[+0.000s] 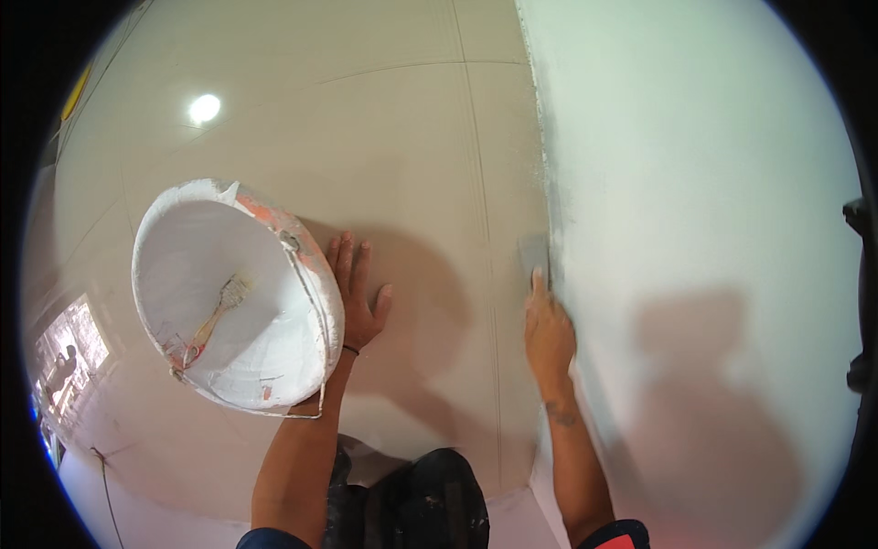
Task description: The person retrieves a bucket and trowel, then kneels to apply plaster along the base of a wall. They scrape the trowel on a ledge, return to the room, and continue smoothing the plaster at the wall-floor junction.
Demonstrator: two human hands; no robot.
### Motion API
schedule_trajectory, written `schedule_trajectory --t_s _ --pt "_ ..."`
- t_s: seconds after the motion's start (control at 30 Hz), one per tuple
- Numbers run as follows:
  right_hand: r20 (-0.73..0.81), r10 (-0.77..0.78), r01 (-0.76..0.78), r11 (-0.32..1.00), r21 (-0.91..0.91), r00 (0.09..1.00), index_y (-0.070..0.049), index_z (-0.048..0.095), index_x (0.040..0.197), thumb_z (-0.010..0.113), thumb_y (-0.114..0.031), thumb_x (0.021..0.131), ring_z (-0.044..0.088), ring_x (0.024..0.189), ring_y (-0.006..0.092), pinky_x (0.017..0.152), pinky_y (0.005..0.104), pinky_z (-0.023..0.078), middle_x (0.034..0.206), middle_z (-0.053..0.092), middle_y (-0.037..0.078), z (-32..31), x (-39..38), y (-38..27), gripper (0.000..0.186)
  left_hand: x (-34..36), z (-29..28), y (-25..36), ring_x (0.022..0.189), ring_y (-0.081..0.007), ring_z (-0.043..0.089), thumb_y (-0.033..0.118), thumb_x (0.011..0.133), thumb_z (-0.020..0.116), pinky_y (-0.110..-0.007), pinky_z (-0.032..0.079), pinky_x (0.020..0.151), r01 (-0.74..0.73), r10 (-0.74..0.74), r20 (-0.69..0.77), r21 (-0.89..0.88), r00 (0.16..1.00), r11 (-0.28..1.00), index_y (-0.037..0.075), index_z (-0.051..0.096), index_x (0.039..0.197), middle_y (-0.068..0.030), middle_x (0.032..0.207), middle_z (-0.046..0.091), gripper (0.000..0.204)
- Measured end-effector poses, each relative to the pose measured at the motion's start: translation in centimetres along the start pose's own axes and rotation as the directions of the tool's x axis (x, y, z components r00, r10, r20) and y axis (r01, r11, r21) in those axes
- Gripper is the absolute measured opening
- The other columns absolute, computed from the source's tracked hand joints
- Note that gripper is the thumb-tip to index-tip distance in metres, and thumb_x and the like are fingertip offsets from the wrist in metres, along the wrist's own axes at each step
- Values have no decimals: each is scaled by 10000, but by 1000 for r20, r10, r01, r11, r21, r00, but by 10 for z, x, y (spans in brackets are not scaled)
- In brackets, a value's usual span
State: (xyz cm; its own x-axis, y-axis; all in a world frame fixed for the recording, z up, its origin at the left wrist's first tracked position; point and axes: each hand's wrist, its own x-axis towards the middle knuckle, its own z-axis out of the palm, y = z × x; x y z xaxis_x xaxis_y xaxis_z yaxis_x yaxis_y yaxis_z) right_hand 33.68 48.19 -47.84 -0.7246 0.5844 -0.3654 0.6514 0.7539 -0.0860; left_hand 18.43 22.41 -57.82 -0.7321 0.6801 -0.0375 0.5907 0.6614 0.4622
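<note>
My left hand [359, 291] is flat against the glossy beige tiled surface, fingers stretched out and thumb apart. Right beside it, overlapping its wrist in the picture, is a white paint-smeared bucket [325, 306] with a wire handle. A wooden-handled paintbrush [218, 316] lies inside, its bristles caked pale. My right hand [549, 334] grips a putty knife [532, 252], index finger stretched along it. Its broad grey blade meets the tiles close to where they join the pale wall. My fingers cover most of its handle.
The pale wall [695, 201] rises along the right, with rough white and grey marks along its joint with the tiles [412, 137]. My dark-clothed knees [430, 499] show at the lower edge. A thin dark cord [108, 489] lies at the lower left.
</note>
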Motion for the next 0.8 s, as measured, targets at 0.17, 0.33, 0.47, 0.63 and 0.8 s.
schedule_trajectory --t_s 0.17,0.33,0.47,0.63,0.8 --pt "37 6 -12 987 160 999 -50 497 1464 525 -235 1044 681 920 453 759 542 551 1030 694 263 -15 111 -11 460 -1 -2 -1 1523 -416 237 336 892 658 -603 187 1226 -3 3 26 5 1000 1000 68 349 1560 -209 1644 266 783" --pt "-76 -38 43 997 67 996 -67 490 1478 554 -221 1032 685 902 441 751 535 547 1013 696 268 5 45 0 477 2 -3 1 1513 -419 262 335 884 665 -606 200 1220 13 -13 21 -27 1000 1000 65 380 1546 -205 1633 298 770" --pt "-164 -122 116 992 -41 979 -83 497 1486 573 -191 1019 678 925 454 778 531 548 1044 693 284 7 27 1 485 2 -6 0 1501 -427 288 319 868 678 -614 211 1213 25 -24 10 -51 1000 998 65 393 1541 -200 1625 322 773" --pt "-45 -67 71 992 100 997 -60 511 1463 506 -240 1049 677 830 493 740 563 541 920 708 274 -21 151 -25 452 0 -4 -1 1501 -428 285 313 851 698 -617 217 1213 23 -23 27 -31 999 999 69 388 1545 -201 1625 319 798" --pt "-101 -7 17 995 97 995 -68 496 1475 509 -231 1049 686 798 478 736 555 552 913 718 249 2 99 -24 456 2 -3 -6 1512 -421 265 353 852 709 -609 202 1221 -45 46 6 -55 999 997 79 375 1553 -195 1633 305 823"
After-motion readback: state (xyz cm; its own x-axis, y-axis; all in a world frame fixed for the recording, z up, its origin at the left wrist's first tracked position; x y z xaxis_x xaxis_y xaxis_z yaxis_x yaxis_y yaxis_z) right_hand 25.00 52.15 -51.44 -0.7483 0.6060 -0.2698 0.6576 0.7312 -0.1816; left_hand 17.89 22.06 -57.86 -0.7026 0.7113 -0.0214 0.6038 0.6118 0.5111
